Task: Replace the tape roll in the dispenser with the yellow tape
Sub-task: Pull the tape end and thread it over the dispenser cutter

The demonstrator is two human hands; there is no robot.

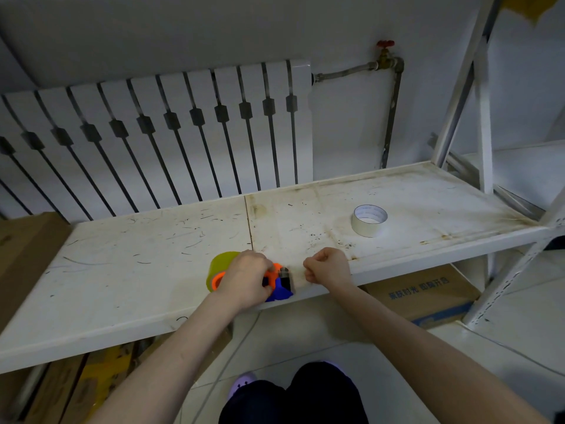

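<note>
The tape dispenser (279, 286), orange and blue with a dark metal front, sits near the front edge of the white shelf (153, 240). The yellow tape roll (220, 264) is mounted in it, partly hidden behind my left hand (246, 278), which grips the dispenser from above. Just to the right of the dispenser's front, my right hand (328, 266) is closed with fingers pinched; a faint clear strip seems to run from it to the dispenser, though I cannot be sure. A white tape roll (369, 220) lies flat farther back on the right of the shelf.
A white radiator (159, 133) stands behind the shelf, with a pipe and red valve (385, 53) to its right. Shelf uprights (486, 117) rise at the right. Cardboard boxes (428, 296) sit under the shelf and at the left (27, 249). My knees (293, 396) are below.
</note>
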